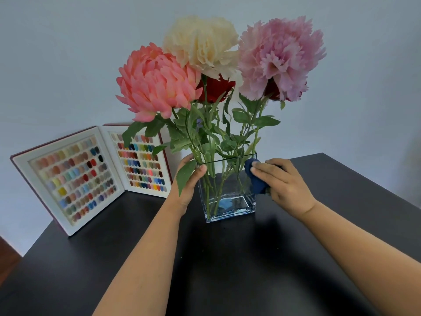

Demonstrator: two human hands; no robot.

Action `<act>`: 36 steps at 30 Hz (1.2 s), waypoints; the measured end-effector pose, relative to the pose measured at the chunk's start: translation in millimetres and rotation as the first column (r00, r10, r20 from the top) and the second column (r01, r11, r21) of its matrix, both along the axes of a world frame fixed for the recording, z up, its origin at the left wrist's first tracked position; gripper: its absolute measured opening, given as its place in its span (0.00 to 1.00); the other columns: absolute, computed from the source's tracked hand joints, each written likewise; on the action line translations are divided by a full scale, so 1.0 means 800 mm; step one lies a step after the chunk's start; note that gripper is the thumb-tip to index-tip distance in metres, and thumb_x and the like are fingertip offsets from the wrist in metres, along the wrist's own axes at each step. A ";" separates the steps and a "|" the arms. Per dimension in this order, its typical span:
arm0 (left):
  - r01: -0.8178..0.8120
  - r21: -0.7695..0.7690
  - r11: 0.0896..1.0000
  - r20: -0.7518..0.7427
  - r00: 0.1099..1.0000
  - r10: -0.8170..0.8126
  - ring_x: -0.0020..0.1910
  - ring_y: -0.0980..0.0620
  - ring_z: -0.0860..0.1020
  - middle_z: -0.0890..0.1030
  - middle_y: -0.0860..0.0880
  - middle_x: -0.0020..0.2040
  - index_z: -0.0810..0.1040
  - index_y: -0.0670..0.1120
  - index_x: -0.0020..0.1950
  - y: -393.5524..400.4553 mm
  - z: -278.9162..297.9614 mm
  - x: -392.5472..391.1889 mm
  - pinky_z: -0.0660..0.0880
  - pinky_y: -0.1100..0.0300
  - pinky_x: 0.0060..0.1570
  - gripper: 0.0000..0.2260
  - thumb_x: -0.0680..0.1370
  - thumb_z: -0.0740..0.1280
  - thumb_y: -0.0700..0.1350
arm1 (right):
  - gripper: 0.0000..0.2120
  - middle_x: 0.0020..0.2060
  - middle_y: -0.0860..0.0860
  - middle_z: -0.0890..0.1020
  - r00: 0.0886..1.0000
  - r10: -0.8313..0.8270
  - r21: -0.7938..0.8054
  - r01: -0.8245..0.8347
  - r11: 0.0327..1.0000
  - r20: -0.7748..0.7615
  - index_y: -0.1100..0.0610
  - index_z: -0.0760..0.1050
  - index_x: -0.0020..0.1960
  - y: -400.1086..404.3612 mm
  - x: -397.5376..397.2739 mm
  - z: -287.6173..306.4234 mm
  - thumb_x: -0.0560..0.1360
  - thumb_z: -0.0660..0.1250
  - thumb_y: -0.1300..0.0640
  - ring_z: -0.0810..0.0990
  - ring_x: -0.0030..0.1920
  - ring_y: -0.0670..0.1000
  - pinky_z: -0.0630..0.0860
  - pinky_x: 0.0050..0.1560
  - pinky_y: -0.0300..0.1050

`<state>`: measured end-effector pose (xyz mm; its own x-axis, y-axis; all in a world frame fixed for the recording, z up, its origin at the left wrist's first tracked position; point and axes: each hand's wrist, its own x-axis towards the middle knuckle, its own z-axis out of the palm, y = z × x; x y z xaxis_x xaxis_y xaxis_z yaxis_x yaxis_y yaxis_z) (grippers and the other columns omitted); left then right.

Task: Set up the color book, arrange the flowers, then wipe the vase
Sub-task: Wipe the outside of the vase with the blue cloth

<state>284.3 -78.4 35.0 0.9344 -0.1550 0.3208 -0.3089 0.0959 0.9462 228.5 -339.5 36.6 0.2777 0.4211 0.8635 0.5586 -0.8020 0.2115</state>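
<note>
A clear square glass vase [230,201] stands mid-table and holds several artificial flowers: a coral one [155,83], a cream one [202,42], a pink-lilac one [280,58], with dark red blooms partly hidden behind them. My left hand [188,181] grips the vase's left top corner. My right hand [281,183] presses a dark blue cloth [256,176] against the vase's right side. The colour book [91,172] stands open and upright at the back left, with rows of colour swatches facing me.
The black table [227,258] ends near the book at the left edge and runs off diagonally at the right. A pale wall stands close behind. A strip of wooden floor [6,261] shows at the far left.
</note>
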 end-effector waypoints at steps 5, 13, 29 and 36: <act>-0.011 0.021 1.000 0.005 1.000 0.011 0.54 0.64 0.77 0.78 0.50 0.59 0.72 0.54 0.66 0.001 -0.002 0.001 0.69 0.61 0.52 0.23 0.71 0.69 0.53 | 0.17 0.57 0.55 0.81 0.967 0.019 -0.233 -0.081 0.969 -0.254 0.63 0.80 0.58 0.007 -0.019 -0.052 0.70 0.65 0.70 0.76 0.53 0.58 0.76 0.57 0.51; -0.086 0.052 0.995 -0.048 0.995 0.088 0.57 0.66 0.75 0.80 0.61 0.58 0.75 0.49 0.66 -0.002 -0.007 -0.005 0.69 0.56 0.63 0.38 0.63 0.71 0.69 | 0.23 0.54 0.53 0.82 0.911 0.072 0.099 -0.034 0.994 -0.407 0.61 0.82 0.55 0.015 -0.042 -0.061 0.64 0.61 0.74 0.78 0.49 0.60 0.76 0.55 0.51; -0.176 0.117 0.978 -0.036 0.983 0.181 0.45 0.78 0.74 0.78 0.75 0.43 0.73 0.81 0.40 -0.012 0.005 -0.001 0.67 0.63 0.49 0.06 0.65 0.67 0.73 | 0.22 0.68 0.57 0.72 0.970 -0.034 -0.069 0.018 0.997 -0.240 0.58 0.76 0.64 0.103 0.000 -0.072 0.73 0.57 0.64 0.69 0.67 0.64 0.66 0.66 0.61; -0.184 0.153 0.971 -0.051 0.980 0.194 0.51 0.73 0.70 0.75 0.71 0.49 0.72 0.81 0.39 -0.011 0.005 0.015 0.65 0.57 0.57 0.12 0.57 0.65 0.79 | 0.19 0.65 0.47 0.76 0.976 -0.047 -0.306 -0.021 0.952 -0.214 0.53 0.79 0.61 0.088 0.000 -0.085 0.71 0.66 0.62 0.69 0.60 0.57 0.73 0.55 0.52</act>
<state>296.2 -87.3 38.8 0.9694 -0.0143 0.2453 -0.2455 -0.0993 0.9643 228.7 -269.0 -31.6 0.4502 0.6492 0.6131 0.6079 -0.7257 0.3222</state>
